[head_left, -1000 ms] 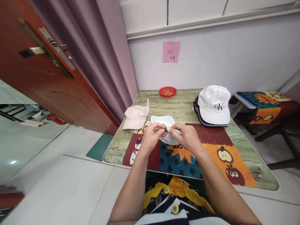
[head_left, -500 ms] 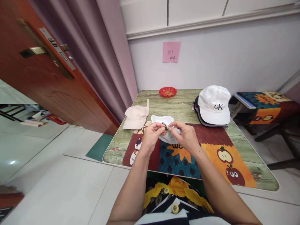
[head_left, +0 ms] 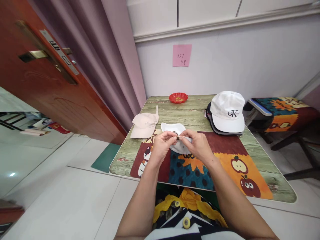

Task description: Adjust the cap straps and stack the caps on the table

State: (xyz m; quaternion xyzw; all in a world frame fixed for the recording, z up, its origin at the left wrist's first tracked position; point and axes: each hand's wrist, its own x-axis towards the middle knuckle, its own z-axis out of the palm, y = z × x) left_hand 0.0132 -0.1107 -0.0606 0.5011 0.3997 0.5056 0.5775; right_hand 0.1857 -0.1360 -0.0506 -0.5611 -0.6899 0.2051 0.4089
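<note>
While left hand (head_left: pixel 162 145) and right hand (head_left: pixel 196 144) pinch its strap (head_left: pixel 178 137) between fingertips, white baseball cap (head_left: pixel 180 148) sits over the cartoon-print placemat (head_left: pixel 227 141), brim toward 12 o'clock, long axis roughly 11–5; fingers hide its middle. Pale pink cap (head_left: pixel 143 125) at 10 o'clock, strap end upright. At 2 o'clock, white GK-lettered cap (head_left: pixel 227 108) atop dark caps (head_left: pixel 210 120). Red fluted dish (head_left: pixel 178 98) at 12 o'clock; yellowish print inside.

Near cap (head_left: pixel 172 127) white, stacked top cap (head_left: pixel 226 102) white with black lettering, left cap (head_left: pixel 143 124) pale pink. Table (head_left: pixel 160 106) green-brown woodgrain; mat (head_left: pixel 226 143) maroon, orange with 2 apple prints, teal with black dots. Dish (head_left: pixel 178 97) red, note (head_left: pixel 182 50) pink, curtain (head_left: pixel 122 56) mauve, door (head_left: pixel 62 90) reddish-brown.
</note>
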